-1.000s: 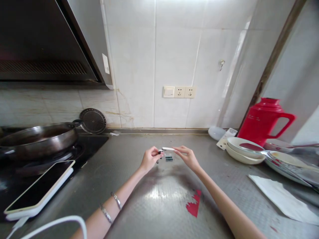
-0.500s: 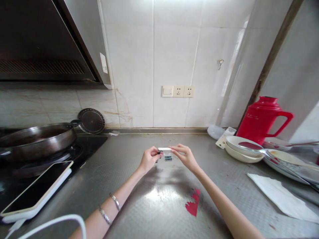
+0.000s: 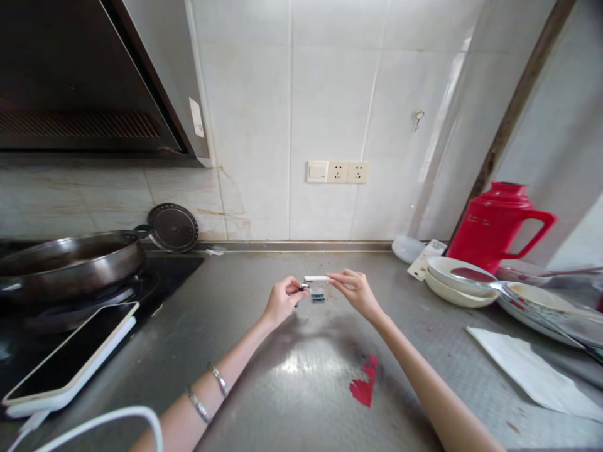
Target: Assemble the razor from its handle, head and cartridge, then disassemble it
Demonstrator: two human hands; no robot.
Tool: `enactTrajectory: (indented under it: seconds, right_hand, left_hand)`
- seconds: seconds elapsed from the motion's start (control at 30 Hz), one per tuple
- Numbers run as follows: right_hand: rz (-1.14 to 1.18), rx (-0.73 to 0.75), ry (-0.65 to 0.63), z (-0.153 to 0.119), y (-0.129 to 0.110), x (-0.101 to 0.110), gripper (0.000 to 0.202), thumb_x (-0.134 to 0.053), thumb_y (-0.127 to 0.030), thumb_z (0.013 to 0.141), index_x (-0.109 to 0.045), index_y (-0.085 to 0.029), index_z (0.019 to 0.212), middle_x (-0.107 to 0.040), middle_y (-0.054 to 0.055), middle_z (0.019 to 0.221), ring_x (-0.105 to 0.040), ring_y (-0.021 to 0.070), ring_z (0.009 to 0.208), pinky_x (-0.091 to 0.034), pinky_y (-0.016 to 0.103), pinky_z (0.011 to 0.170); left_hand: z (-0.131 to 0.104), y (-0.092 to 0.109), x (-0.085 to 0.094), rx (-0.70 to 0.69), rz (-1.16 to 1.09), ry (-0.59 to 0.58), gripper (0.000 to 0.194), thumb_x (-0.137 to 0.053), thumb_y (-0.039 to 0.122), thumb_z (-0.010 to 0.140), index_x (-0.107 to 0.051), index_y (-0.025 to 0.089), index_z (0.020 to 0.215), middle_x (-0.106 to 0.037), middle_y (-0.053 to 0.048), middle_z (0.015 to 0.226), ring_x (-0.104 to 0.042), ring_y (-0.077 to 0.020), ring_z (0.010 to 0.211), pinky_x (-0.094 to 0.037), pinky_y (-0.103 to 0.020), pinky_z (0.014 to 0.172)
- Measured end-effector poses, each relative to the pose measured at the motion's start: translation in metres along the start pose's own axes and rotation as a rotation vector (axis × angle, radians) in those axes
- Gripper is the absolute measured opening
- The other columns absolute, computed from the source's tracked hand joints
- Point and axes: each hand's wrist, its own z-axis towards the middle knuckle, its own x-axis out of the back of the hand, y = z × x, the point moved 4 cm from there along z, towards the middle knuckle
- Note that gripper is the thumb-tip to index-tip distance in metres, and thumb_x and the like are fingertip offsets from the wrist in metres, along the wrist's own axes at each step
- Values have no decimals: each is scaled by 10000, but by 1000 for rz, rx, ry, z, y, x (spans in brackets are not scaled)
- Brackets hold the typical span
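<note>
Beneath tiled walls, above the desk (image 3: 301, 414), my left hand (image 3: 281, 302) is pinching a small dark item, my right hand (image 3: 354, 290) steadying a white stick (image 3: 316, 278), perhaps for alignment.

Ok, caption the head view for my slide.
Left hand with small dark item, right hand with white bar, over a metal counter.

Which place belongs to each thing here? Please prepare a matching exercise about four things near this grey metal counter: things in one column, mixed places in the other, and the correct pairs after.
Things
1. Slim white bar
2. Large red plastic jug
3. Round silver metal pan
4. Small torn red scrap

Places
A. On the black stove
B. Lying flat on the grey metal counter
C. In the fingers of the right hand
D. Behind the stacked white bowls

Pairs: 1-C; 2-D; 3-A; 4-B
</note>
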Motion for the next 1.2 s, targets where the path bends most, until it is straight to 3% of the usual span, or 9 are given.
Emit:
enactTrajectory:
  seconds: [0.27, 0.7, 1.2]
  right_hand:
    - [-36, 38, -24, -1, -4, -1, 294, -506, -443, 829, -686, -282, 996, -651, 34, 801, -580, 159, 765, -329, 326, 834]
    - [62, -9, -10, -2, 7, -6, 324, -499, -440, 832, -700, -234, 981, -644, 50, 724, -571, 151, 648, -418, 265, 643]
    - [186, -13, -31, -2, 3, -4, 315, -531, -427, 814, -694, -228, 996, -649, 56, 768, -587, 165, 694, -444, 268, 662]
  left_hand:
    - [0, -1, 0, -26, 10, -22, 223, -682, 271, 657, -488, 166, 682, -699, -36, 731, -631, -144, 631, -432, -217, 562]
    - [-1, 0, -3, -4, -12, -30, 217, -694, 261, 642, -508, 163, 694, -705, -52, 761, -654, -175, 715, -464, -242, 620]
    - [0, 3, -1, -8, -24, -4, 221, -696, 250, 631, -495, 169, 675, -708, -48, 746, -650, -165, 675, -465, -241, 610]
